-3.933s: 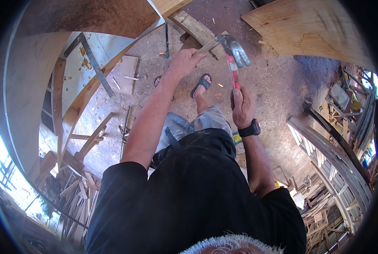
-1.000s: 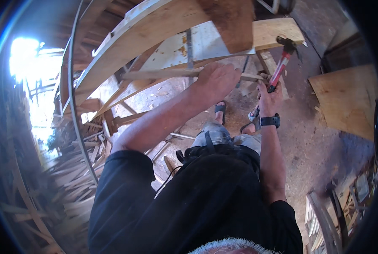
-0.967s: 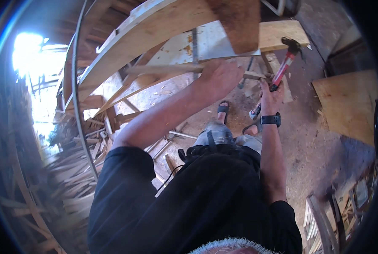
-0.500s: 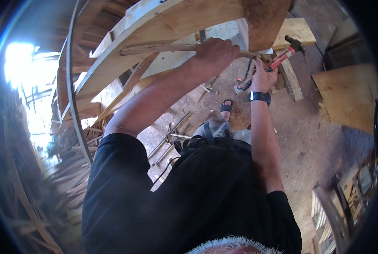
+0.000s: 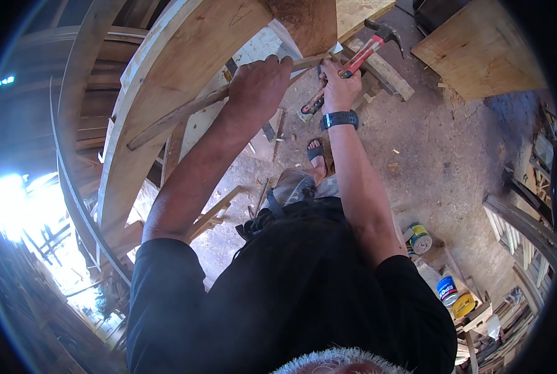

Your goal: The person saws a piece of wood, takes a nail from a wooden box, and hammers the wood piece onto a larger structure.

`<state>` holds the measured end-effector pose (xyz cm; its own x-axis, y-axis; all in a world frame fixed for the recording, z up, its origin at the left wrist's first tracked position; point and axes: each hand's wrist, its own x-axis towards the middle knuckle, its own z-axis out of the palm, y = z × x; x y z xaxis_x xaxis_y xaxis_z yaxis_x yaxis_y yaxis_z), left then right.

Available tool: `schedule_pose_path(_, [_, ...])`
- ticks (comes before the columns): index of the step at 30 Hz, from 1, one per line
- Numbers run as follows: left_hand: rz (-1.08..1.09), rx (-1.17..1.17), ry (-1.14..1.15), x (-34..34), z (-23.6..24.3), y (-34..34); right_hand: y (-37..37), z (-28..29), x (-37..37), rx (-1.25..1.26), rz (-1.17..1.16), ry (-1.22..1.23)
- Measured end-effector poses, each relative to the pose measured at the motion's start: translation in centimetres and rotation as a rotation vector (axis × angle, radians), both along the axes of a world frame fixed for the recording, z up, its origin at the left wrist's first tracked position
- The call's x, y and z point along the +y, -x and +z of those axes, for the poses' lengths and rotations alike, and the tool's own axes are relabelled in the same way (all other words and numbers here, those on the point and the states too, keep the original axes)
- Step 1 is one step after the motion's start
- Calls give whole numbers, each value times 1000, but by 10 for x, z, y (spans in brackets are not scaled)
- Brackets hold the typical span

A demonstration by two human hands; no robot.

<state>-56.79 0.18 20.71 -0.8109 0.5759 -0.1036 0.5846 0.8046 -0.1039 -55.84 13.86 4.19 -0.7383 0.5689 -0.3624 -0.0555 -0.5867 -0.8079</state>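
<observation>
My left hand (image 5: 256, 87) is closed around a long, narrow wooden strip (image 5: 182, 117), which slants up to the right beneath a big curved wooden beam (image 5: 157, 71). Close by on the right, my right hand (image 5: 342, 90) grips a claw hammer (image 5: 361, 56) with a red handle and dark head. The hammer's head points up and right, away from the wood. My right thumb and fingertips are by the strip's far end, next to a brown wooden block (image 5: 306, 25); whether they also pinch the strip I cannot tell.
A plywood sheet (image 5: 478, 53) stands at the far right. Short boards (image 5: 384, 78) lie past my right hand. Cans (image 5: 421, 239) and a blue-labelled can (image 5: 447, 290) sit at lower right near stacked timber. My sandalled foot (image 5: 316, 153) is on the dusty floor.
The view has swung, so the beam and both hands sit further left, and the cans at lower right now show. Both hands keep their holds on strip and hammer.
</observation>
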Motion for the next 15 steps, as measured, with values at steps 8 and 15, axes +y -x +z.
schedule_pose_path(8, [59,-16,-53,11,-15,11,17,-9,13,-77,34,1])
schedule_pose_path(15, [62,-90,-57,5,-4,16,16,0,9,-47,61,2])
